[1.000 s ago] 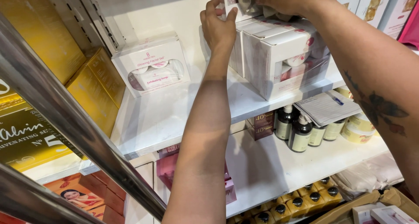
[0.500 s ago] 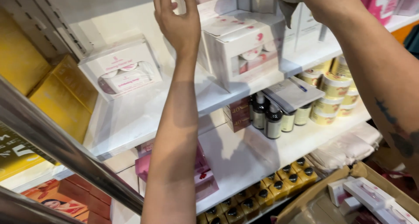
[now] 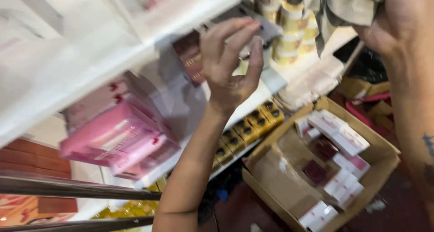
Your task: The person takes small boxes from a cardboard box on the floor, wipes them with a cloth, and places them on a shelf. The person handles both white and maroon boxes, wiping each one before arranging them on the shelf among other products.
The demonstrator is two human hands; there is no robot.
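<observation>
My left hand (image 3: 230,62) is raised in front of the white shelves (image 3: 90,64), fingers apart and slightly curled, holding nothing. It hangs before a dark red box (image 3: 190,60) and a lower shelf edge. My right hand (image 3: 407,15) is at the top right corner, closed on a crumpled grey-beige cloth (image 3: 337,6) that hangs down from it. My right forearm runs down the right edge of the view. The picture is blurred by motion.
Pink boxes (image 3: 122,137) lie on a lower shelf at left. Yellow bottles with black caps (image 3: 246,128) line the bottom shelf. Cream jars (image 3: 289,37) stand at top. An open cardboard carton (image 3: 280,187) on the floor holds several white and pink boxes. Metal rails (image 3: 81,189) cross the bottom left.
The view has swung down and right, so the upper shelf with white boxes has left the frame. My left hand has come off those boxes and hangs lower. The cloth stays in my right hand.
</observation>
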